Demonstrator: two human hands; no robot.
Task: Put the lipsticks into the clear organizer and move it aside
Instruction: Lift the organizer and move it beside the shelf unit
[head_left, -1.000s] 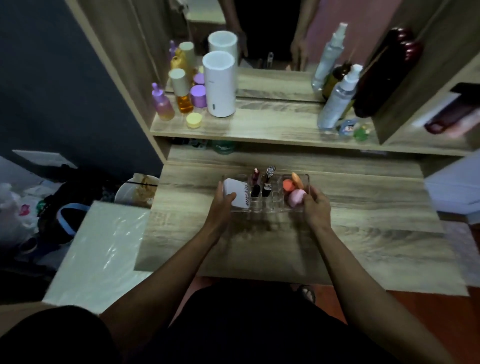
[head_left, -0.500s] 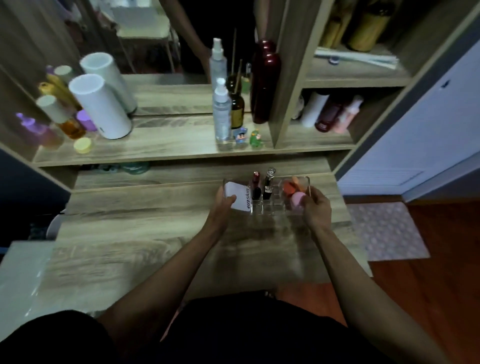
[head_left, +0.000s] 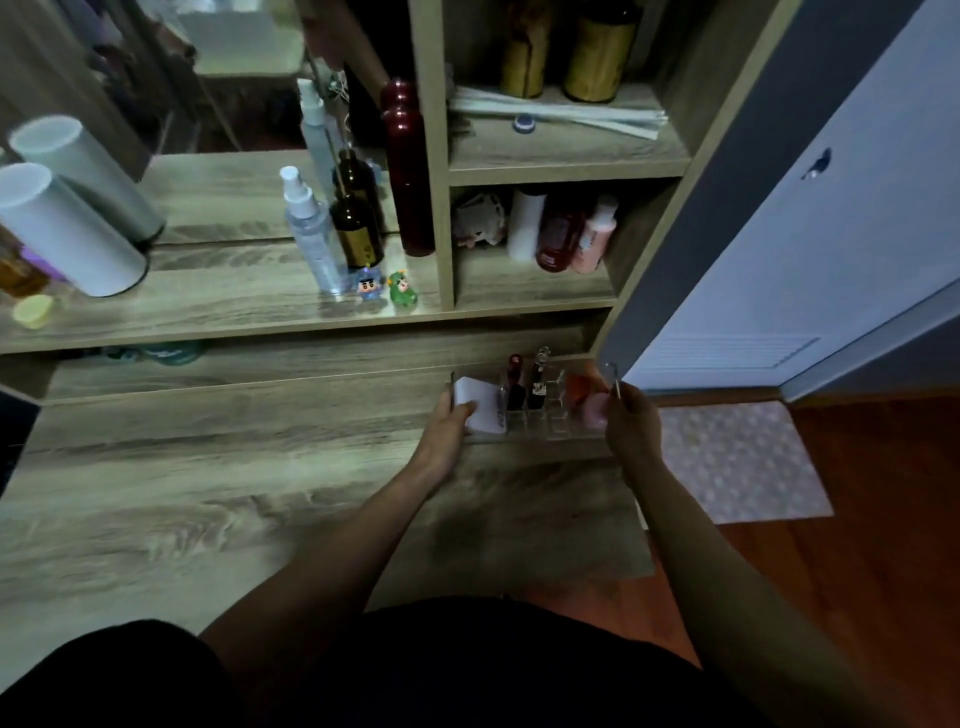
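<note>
The clear plastic compartmented organizer (head_left: 540, 415) sits at the far right end of the grey-brown wood-grain desktop (head_left: 208, 493), its right end at the desktop's right edge. Two dark lipsticks (head_left: 525, 384) stand upright in its middle cells, one with a red cap, one with a silvery top. A white rectangular card-like item (head_left: 480, 408) fills the left section. An orange rounded sponge (head_left: 577, 387) and a pale pink rounded sponge (head_left: 595, 410) lie in the right section. The cells between hold nothing discernible, though glare and blur make that uncertain.

The left hand (head_left: 449, 423) is closed on the organizer's left end, thumb over the white item. The right hand (head_left: 631, 421) is closed on the right end, fingers curled over the wall. Whether the base touches the desktop cannot be told.

Behind the organizer runs a low wooden shelf step (head_left: 311, 358); the vertical cabinet side panel (head_left: 649, 260) rises just beside its right rear corner. Right of the desktop edge lie bare wooden floor (head_left: 857, 597) and a pale dotted mat (head_left: 737, 462). To the left, the desktop is open across most of its width.

On the shelf above stand a clear spray bottle (head_left: 311, 234), a brown glass bottle (head_left: 356, 228) and two small figurines (head_left: 387, 286).
</note>
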